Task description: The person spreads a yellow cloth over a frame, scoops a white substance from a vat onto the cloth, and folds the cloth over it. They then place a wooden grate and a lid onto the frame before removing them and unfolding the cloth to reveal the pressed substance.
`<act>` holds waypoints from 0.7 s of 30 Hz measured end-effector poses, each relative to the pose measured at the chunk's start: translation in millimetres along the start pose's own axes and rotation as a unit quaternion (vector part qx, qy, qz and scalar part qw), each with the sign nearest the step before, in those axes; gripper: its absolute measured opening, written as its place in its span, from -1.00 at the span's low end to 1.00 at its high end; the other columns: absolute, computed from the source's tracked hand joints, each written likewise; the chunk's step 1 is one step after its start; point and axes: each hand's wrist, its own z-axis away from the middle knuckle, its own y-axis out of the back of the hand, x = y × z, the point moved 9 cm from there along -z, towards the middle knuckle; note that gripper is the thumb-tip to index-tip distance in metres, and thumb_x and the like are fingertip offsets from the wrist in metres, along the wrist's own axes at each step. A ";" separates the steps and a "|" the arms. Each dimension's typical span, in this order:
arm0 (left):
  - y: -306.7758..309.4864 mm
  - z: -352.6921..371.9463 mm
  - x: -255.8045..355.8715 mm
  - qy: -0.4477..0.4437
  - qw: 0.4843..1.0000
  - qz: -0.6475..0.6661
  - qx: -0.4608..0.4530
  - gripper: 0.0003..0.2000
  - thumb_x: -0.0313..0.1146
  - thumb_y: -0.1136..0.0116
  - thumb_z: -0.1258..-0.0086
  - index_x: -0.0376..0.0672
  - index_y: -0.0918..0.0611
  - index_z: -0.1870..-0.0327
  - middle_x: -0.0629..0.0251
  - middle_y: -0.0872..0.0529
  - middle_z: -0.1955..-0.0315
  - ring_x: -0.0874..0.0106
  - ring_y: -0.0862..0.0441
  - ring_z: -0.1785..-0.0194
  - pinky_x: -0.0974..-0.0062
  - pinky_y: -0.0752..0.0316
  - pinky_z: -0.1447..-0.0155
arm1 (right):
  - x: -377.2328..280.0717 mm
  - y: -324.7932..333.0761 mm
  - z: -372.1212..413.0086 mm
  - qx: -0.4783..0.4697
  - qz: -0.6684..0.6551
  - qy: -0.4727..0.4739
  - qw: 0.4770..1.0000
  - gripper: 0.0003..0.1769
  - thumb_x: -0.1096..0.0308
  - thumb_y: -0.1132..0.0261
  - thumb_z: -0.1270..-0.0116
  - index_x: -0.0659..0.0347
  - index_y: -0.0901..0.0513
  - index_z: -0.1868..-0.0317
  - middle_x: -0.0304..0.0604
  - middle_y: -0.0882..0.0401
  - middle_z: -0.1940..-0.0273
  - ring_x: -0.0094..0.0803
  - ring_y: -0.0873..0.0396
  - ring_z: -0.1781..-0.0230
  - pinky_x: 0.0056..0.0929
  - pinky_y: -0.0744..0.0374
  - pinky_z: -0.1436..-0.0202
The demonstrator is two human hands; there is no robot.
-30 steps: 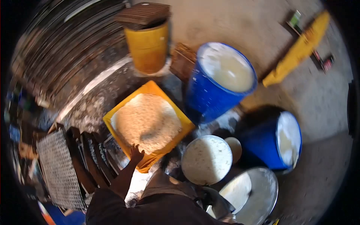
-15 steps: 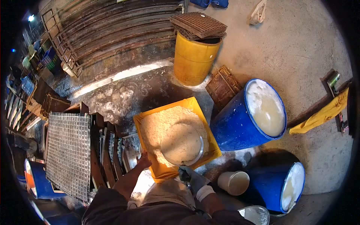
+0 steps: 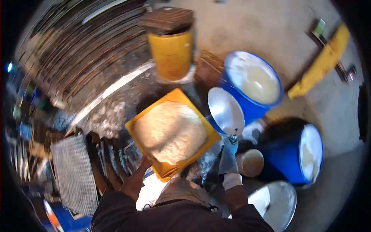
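My right hand (image 3: 230,147), in a grey-blue glove, grips the lower rim of a shiny round metal bowl (image 3: 225,110). The bowl is tilted, its bright inside facing me, between the yellow crate (image 3: 213,140) and the upper blue barrel (image 3: 249,110). Pale, crumbly material (image 3: 170,131) fills the crate, with a shadow across it. My bare left hand (image 3: 142,165) is closed at the crate's lower-left rim; motion blurs its fingers.
Another blue barrel (image 3: 284,158) with whitish contents lies to the right. Near it are a cream bucket (image 3: 251,163) and a large pale basin (image 3: 284,205). A yellow drum (image 3: 170,56) topped with brown grates stands ahead. Stacked mesh-topped frames (image 3: 73,170) are at left.
My right hand has lifted the bowl out of the crate and swung it right, toward the blue barrel. My left hand stays at the crate's rim. The whole view has shifted and turned.
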 end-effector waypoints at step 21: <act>-304.8 232.4 388.7 -0.441 0.858 -0.123 -0.232 -0.65 -0.32 -0.26 -0.39 -0.31 -0.58 -0.11 0.17 -0.70 0.23 0.40 -0.65 0.09 0.35 -0.52 -0.03 | 209.5 862.1 545.1 0.660 0.099 -0.330 0.667 -0.62 0.06 -0.17 -0.42 0.23 -0.57 0.04 0.14 -0.68 0.14 0.07 -0.67 0.08 -0.05 -0.60 0.06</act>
